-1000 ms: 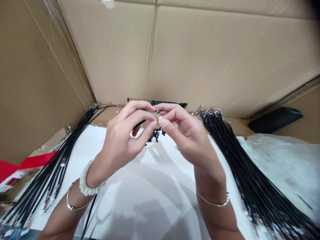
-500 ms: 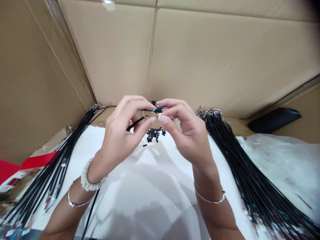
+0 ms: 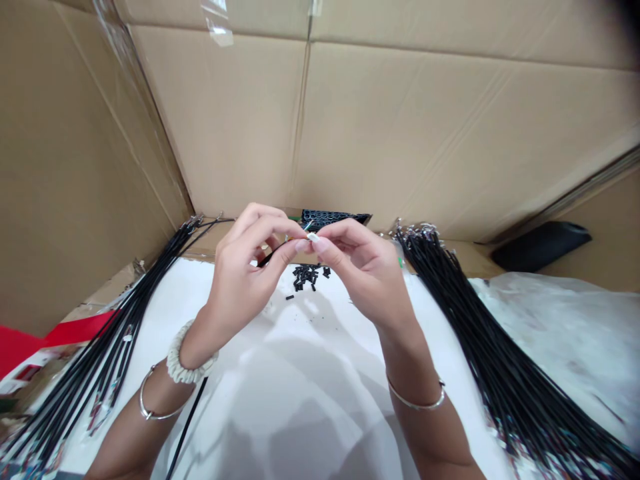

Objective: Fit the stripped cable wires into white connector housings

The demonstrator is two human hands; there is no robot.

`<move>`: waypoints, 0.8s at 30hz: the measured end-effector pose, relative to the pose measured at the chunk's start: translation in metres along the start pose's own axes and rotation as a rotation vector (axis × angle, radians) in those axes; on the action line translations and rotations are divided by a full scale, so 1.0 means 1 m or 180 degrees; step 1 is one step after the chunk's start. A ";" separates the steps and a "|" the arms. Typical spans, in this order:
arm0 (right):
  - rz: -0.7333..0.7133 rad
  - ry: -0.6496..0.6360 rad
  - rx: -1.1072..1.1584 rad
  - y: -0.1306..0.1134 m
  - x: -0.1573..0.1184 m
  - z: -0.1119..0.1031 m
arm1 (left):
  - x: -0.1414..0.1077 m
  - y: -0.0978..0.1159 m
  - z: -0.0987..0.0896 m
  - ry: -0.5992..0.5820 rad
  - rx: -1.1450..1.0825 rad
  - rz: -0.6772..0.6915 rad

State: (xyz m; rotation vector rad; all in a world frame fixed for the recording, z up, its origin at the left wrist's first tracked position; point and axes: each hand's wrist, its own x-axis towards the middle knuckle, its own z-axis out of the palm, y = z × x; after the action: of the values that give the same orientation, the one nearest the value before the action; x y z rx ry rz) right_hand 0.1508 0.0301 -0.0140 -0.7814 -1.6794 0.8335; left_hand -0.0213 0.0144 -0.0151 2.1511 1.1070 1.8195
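Tall corrugated cardbd panels box in the worktop: a back wall (image 3: 400, 133) w/ a vertical seam (image 3: 303, 133) and a left wall (image 3: 75, 167) meeting it at a corner. Strip of clear tape (image 3: 216, 23) hangs near top of the seam. White sheet (image 3: 300, 407) covers the worktop, w/ soft shadows across it; crinkled clear plastic (image 3: 565, 333) lies at right, a dark padded object (image 3: 540, 245) behind it. Red strip (image 3: 75, 331) at left edge. Light soft, even.

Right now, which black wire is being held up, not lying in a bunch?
The lone black cable pinched in the left hand, its end by the right hand; the others lie in the left bundle and right bundle.
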 end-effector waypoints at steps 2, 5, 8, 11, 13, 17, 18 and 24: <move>-0.0144 0.0063 -0.0120 -0.001 -0.001 0.001 | 0.000 0.000 0.001 0.0029 -0.0048 -0.0057; -0.0452 0.0262 -0.0492 -0.003 -0.002 0.002 | -0.001 0.000 0.003 0.0051 -0.0167 -0.0173; -0.0820 0.0487 -0.0764 -0.003 -0.002 0.003 | -0.002 0.001 0.005 -0.0019 -0.0310 -0.0247; -0.1172 0.0656 -0.0852 0.001 0.000 0.002 | -0.003 0.001 0.007 -0.0124 -0.0384 -0.0273; -0.1351 0.0756 -0.0877 0.005 0.001 0.001 | -0.004 0.001 0.007 -0.0201 -0.0458 -0.0291; -0.1426 0.0840 -0.0927 0.011 0.003 0.000 | -0.004 0.001 0.008 -0.0250 -0.0605 -0.0426; -0.1419 0.0841 -0.0925 0.012 0.003 0.000 | -0.004 0.002 0.008 -0.0235 -0.0617 -0.0468; -0.0856 0.0657 -0.0120 0.010 0.004 0.003 | -0.003 0.005 0.009 -0.0110 -0.0783 -0.0614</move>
State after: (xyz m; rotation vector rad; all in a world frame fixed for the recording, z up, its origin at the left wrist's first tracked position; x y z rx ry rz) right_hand 0.1483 0.0389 -0.0205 -0.6267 -1.5754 0.5180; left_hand -0.0109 0.0120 -0.0178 1.8627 0.9865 1.7257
